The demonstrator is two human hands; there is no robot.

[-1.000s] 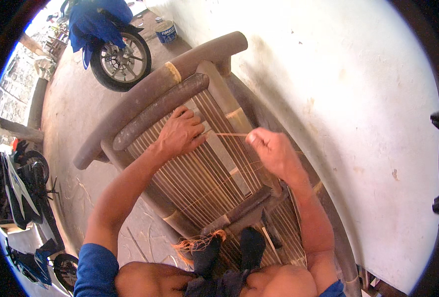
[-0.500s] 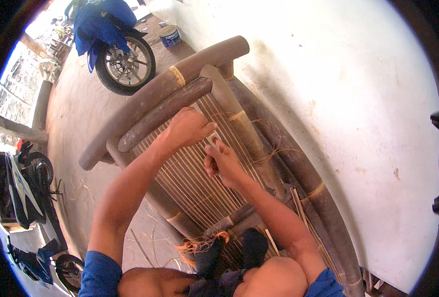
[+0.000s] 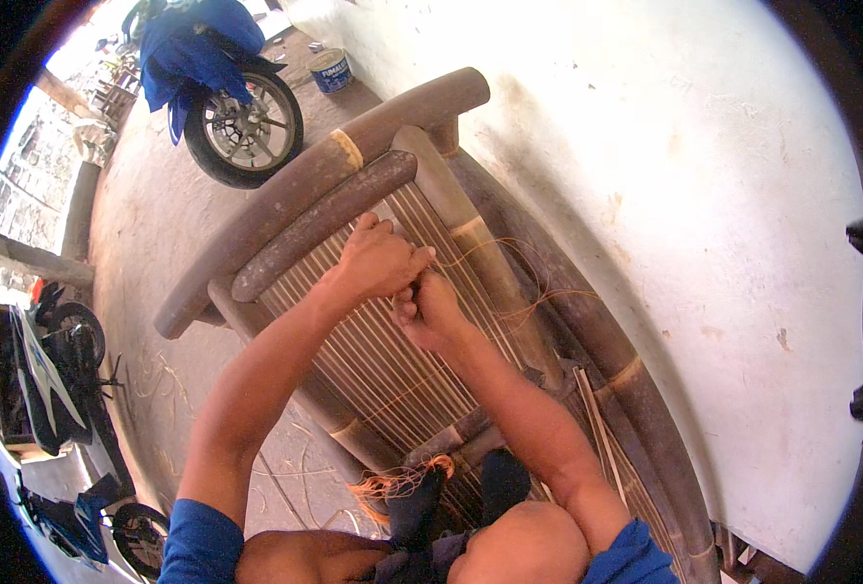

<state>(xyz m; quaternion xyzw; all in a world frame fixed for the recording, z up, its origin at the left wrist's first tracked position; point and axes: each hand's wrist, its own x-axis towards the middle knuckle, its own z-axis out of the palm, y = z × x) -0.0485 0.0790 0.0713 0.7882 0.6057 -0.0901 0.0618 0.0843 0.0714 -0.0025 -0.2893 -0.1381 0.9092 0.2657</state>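
Observation:
A bamboo chair or bench (image 3: 320,182) with a thick dark frame lies in front of me, its panel of thin slats (image 3: 383,360) under my hands. My left hand (image 3: 381,258) is closed over the upper slats, thumb pointing right. Against it, just nearer to me, my right hand (image 3: 431,310) is also closed, fingers curled in. From where they meet, a thin orange cord (image 3: 480,243) loops right across the side pole. The fingertips hide how the cord is held. A tangled bundle of orange cord (image 3: 397,484) lies beside my dark-covered feet (image 3: 503,482).
Close along the right runs a white wall (image 3: 743,243). Beyond the bamboo frame stand a blue-covered motorcycle (image 3: 242,127) and a blue-and-white can (image 3: 330,71). More motorcycles (image 3: 47,380) are at the left. Loose thin strips (image 3: 290,467) lie on the floor; long slats (image 3: 602,438) rest by my right arm.
My hands have come together; the right has moved up against the left and its raised thumb has folded in. The left fingers have shifted. The cord loop now stretches wider toward the right pole.

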